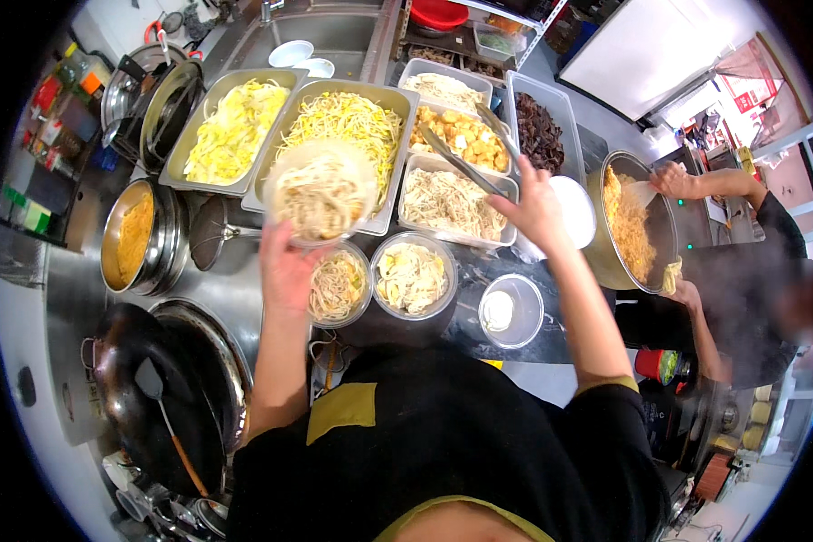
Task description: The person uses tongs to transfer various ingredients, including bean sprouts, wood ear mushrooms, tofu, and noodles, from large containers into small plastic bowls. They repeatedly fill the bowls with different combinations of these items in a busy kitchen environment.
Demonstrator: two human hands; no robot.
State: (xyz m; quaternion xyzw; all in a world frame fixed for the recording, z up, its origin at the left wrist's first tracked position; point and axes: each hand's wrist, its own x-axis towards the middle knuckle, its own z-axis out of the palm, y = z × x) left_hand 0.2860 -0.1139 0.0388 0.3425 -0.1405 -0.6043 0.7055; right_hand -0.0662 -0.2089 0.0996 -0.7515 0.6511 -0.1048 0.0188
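My left hand (pixel 287 271) holds a clear round plastic bowl (pixel 323 191) of pale noodle-like strips, blurred by motion, raised over the near edge of the bean sprout tray (pixel 352 113). In my right hand (pixel 540 212) are metal tongs (pixel 461 163), their arms apart. They reach over a container of pale strips (pixel 447 200) and one of golden fried cubes (pixel 465 140); nothing shows between the tips. Two more filled bowls stand close to me, one with noodle-like strips (pixel 339 285), the other with pale and yellow pieces (pixel 413 275).
A clear tub (pixel 510 310) with something white inside stands right of the bowls. Shredded yellow-white vegetables fill a tray (pixel 235 135) at left. A black wok (pixel 154 397) holds a spatula. At right, a co-worker's hands (pixel 677 181) work at a large pot (pixel 637 226).
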